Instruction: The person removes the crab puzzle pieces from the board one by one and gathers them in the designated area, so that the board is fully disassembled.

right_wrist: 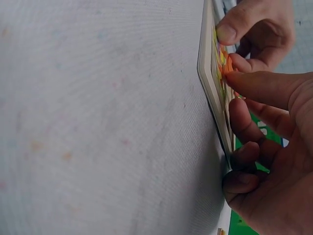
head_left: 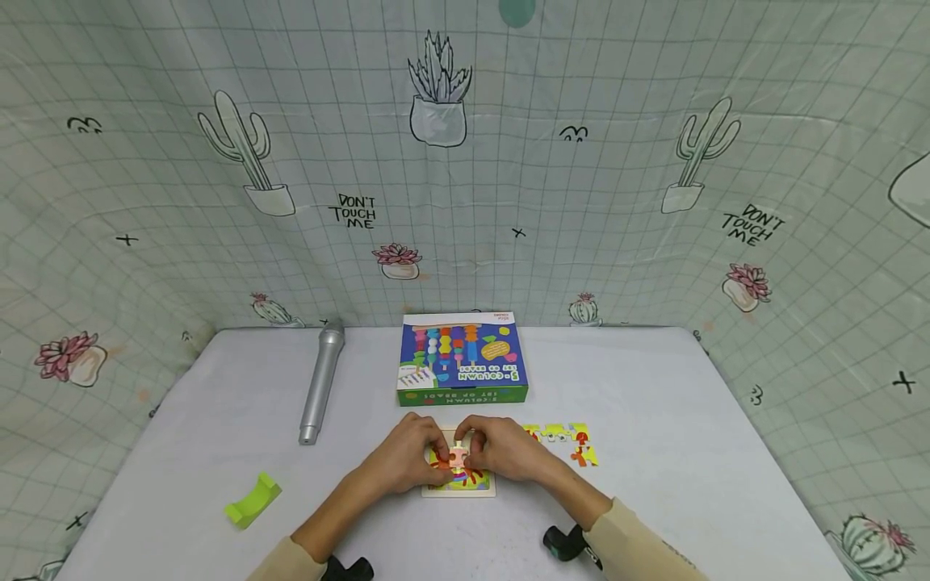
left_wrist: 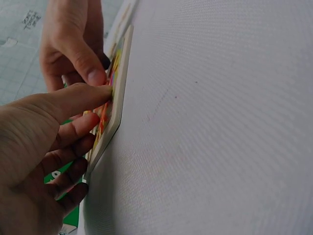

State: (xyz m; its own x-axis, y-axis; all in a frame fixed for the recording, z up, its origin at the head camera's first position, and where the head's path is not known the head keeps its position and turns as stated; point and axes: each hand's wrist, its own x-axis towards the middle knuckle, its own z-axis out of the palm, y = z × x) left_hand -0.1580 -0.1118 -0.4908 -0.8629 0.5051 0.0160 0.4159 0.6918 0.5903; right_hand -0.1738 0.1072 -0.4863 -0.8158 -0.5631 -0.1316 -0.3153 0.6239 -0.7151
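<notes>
A small wooden-framed jigsaw puzzle (head_left: 459, 492) lies flat on the table between the hands, showing a cartoon figure. My left hand (head_left: 403, 456) presses its thumb on the picture, its index fingertip touching the puzzle beside it. With thumb and index finger, my right hand (head_left: 504, 446) pinches a puzzle piece (head_left: 458, 457) with a pinkish face at the upper middle of the board. An orange part (right_wrist: 230, 62) shows between both hands in the right wrist view. The fingers hide much of the picture. In the left wrist view, the frame (left_wrist: 124, 63) is seen edge-on.
Loose yellow and red puzzle pieces (head_left: 581, 436) lie right of the right hand. A blue and green bead-set box (head_left: 461, 363) stands behind the board. Further left are a silver tube (head_left: 322, 383) and a green curved block (head_left: 253, 500). A printed curtain surrounds the white table.
</notes>
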